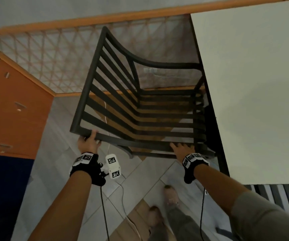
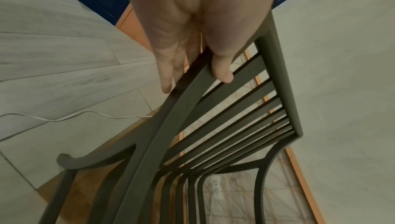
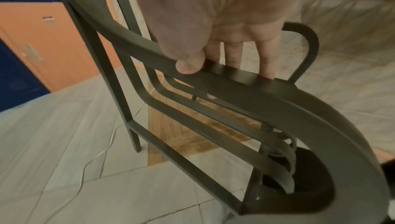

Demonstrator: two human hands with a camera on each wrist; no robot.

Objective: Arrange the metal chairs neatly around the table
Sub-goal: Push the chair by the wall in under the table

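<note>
A dark metal chair point(image 1: 140, 117) with slatted back and seat stands on the floor, its right side close against the left edge of the white table point(image 1: 253, 84). My left hand point(image 1: 88, 142) grips the left end of the chair's top rail point(image 2: 149, 151), thumb point(image 2: 223, 73) over the front and fingers behind. My right hand point(image 1: 182, 149) grips the same rail point(image 3: 245, 85) near its right end, thumb point(image 3: 190, 65) on top and fingers wrapped behind it. One curved armrest point(image 3: 307, 41) shows past the right hand.
The slats of a second chair point(image 1: 276, 193) show below the table's near edge. Orange point(image 1: 14, 110) and blue point(image 1: 1, 188) cabinets line the left. A white cable point(image 2: 64, 117) runs over the floor tiles. My feet point(image 1: 170, 193) stand behind the chair.
</note>
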